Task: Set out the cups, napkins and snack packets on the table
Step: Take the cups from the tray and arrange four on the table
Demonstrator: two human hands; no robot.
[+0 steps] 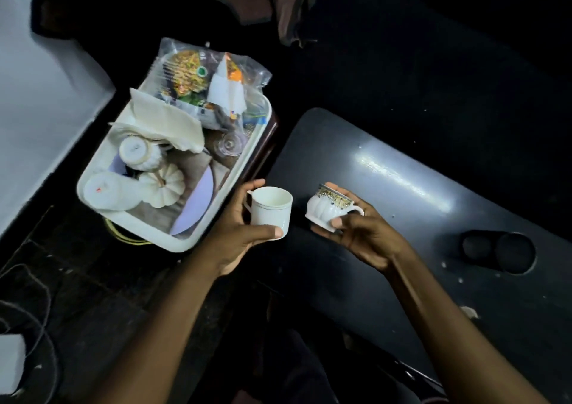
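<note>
cups, two, carried in the air between tub and table, one per hand, likely so both go down in one trip. left hand (238, 236) wraps a plain white cup (271, 211), thumb along its lower wall, mouth up. right hand (356, 233) cradles a ribbed cup with gold-patterned rim (329, 207), tilted, handle outward, fingers under its base. dark table (418, 193) lies just beyond, bare where the cups would land. white tub (185, 242), beside the table, holds further cups (137, 153), napkins (167, 122) and snack packets (192, 72), heaped loosely for carrying.
</note>
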